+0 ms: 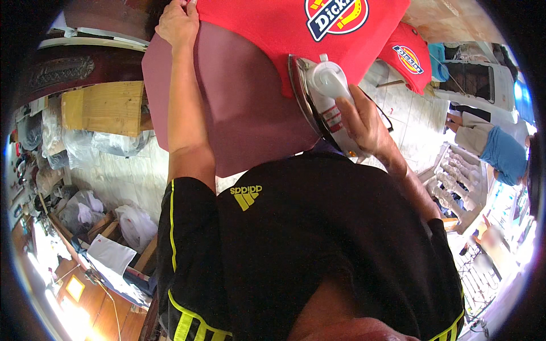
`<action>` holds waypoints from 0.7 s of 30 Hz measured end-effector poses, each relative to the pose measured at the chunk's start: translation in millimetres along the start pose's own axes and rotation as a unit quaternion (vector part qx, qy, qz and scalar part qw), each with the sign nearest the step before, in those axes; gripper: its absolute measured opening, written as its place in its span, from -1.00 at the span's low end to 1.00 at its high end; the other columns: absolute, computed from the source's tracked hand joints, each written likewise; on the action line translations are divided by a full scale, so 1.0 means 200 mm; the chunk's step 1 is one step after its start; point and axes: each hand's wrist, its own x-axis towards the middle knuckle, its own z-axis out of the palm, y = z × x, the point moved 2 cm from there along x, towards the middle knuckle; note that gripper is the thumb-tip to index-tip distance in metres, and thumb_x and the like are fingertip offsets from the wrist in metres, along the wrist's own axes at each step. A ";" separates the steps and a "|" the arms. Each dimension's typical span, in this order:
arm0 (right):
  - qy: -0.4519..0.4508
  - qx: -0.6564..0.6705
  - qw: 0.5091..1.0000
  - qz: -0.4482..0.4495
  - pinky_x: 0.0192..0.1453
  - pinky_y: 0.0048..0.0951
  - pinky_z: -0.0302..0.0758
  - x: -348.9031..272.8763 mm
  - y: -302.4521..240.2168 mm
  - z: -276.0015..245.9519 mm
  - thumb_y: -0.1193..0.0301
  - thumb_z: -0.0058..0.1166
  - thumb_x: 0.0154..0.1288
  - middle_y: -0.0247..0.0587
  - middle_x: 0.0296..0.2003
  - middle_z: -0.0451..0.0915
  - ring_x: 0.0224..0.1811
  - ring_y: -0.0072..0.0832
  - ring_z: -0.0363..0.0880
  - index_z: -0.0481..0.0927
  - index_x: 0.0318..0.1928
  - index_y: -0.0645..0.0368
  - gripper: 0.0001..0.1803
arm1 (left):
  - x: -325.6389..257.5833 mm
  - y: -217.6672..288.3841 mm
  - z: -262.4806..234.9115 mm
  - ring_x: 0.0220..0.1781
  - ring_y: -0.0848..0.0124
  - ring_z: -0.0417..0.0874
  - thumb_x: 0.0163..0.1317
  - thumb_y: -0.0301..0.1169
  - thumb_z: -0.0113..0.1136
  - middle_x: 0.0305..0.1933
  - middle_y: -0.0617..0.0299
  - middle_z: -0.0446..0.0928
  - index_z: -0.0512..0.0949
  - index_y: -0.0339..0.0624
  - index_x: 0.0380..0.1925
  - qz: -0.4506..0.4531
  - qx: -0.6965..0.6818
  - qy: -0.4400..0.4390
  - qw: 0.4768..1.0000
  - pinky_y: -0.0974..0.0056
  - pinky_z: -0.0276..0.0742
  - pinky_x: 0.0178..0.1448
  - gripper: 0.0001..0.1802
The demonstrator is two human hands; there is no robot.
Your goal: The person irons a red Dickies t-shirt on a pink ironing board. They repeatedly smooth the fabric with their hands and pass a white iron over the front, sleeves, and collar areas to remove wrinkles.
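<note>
Right hand grips the pointed white plastic iron by its handle, probably hefty; red cloth garment seems floppy, hold edges, left hand's there, pinch unclear.

So, a loose black tee is being worn here, looks kinda sporty. A small yellow emblem made of slanted bars, with lettering alongside, is set on the chest, just off centre toward 7 or 8 o'clock. The short left sleeve around 8 o'clock is trimmed with a thin yellow line, and down at 7 o'clock some chunky yellow shoulder stripes are split up by black. Pretty much the same yellow striping can be spotted between 4 and 5. The right sleeve, near 4 o'clock, is black too. Both forearms are left bare, same with the left hand and right hand.
</note>
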 end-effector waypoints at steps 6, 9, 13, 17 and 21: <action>-0.018 0.089 0.986 0.139 -0.33 -0.20 0.41 0.06 -0.09 -0.02 0.18 -0.11 0.51 0.04 -0.52 0.44 -0.45 -0.34 0.49 0.43 -0.10 0.33 -0.62 | -0.02 -0.02 0.00 -0.33 0.04 0.64 0.20 -0.19 0.30 -0.39 0.06 0.58 0.51 -0.14 -0.42 -0.030 -0.002 -0.014 0.999 0.04 0.53 -0.24 -0.73; 0.000 0.086 0.995 0.043 -0.38 -0.27 0.39 0.12 -0.13 -0.01 0.21 -0.10 0.52 -0.04 -0.53 0.43 -0.47 -0.40 0.48 0.43 -0.13 0.32 -0.65 | 0.04 0.00 0.00 -0.25 0.02 0.66 0.22 -0.13 0.24 -0.32 0.04 0.62 0.59 -0.12 -0.35 -0.081 0.023 -0.077 0.993 0.02 0.54 -0.17 -0.71; 0.167 -0.189 0.869 -0.425 -0.34 -0.17 0.41 0.39 -0.15 0.13 0.23 -0.08 0.52 0.10 -0.47 0.48 -0.42 -0.10 0.56 0.45 -0.08 0.26 -0.69 | -0.02 -0.12 0.11 -0.30 0.09 0.70 0.20 0.09 0.23 -0.32 0.18 0.68 0.63 0.01 -0.34 -0.060 0.034 -0.047 0.997 -0.01 0.55 -0.22 -0.61; 0.088 -0.275 0.891 -0.351 0.02 -0.21 0.55 0.64 -0.17 0.18 0.50 0.20 0.19 0.19 0.00 0.44 -0.08 -0.03 0.55 0.42 0.17 0.21 -0.49 | -0.03 -0.13 0.08 -0.29 0.12 0.70 0.18 0.05 0.27 -0.33 0.22 0.66 0.62 0.02 -0.35 -0.074 0.013 -0.054 0.996 0.01 0.52 -0.23 -0.65; 0.171 -0.218 0.825 -0.493 -0.33 -0.21 0.53 0.94 -0.23 0.19 0.25 -0.04 0.47 0.04 -0.40 0.49 -0.42 -0.14 0.58 0.47 0.04 0.26 -0.66 | 0.01 -0.13 0.10 -0.29 0.15 0.70 0.18 0.11 0.26 -0.34 0.22 0.67 0.64 0.05 -0.32 -0.098 -0.001 -0.098 0.990 0.06 0.54 -0.24 -0.60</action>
